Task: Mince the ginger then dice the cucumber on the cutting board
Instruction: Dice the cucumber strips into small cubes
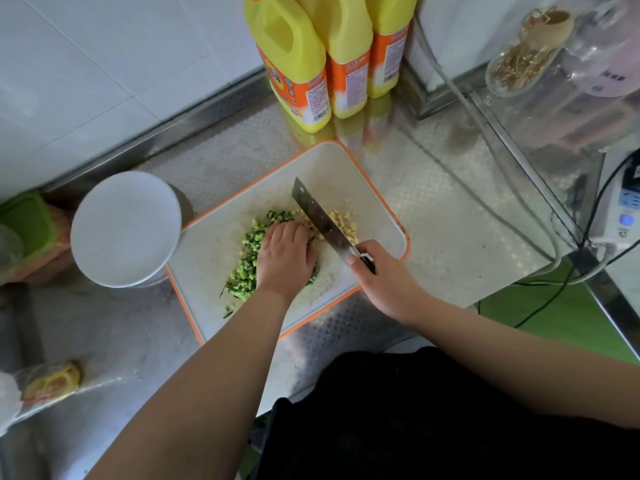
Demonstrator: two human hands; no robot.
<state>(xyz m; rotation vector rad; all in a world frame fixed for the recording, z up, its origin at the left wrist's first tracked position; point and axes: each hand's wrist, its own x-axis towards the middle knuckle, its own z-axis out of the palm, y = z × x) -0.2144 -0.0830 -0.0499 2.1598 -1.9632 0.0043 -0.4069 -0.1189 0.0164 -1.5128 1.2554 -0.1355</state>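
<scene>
The fingers of the left hand (284, 258) are lying close together, slightly curled and palm down, pressing on the heap of small green diced cucumber pieces (250, 260); they are grasping nothing, only covering the heap's right part. The right hand (380, 276) is wrapping its fingers tightly around the dark handle of the broad steel cleaver (322, 220), with the thumb lying along the handle's near side. The blade is slanting up and to the left, its edge standing between the cucumber and the pale yellow minced ginger bits (341, 226), which are sitting just to the right of the blade. Both piles are resting near the middle of the white rectangular cutting board with the orange rim (377, 199), on the patterned steel counter (450, 216). A round white plate (125, 228) is overlapping the board's left corner, and three yellow plastic jugs (325, 53) are standing behind it against the wall.
</scene>
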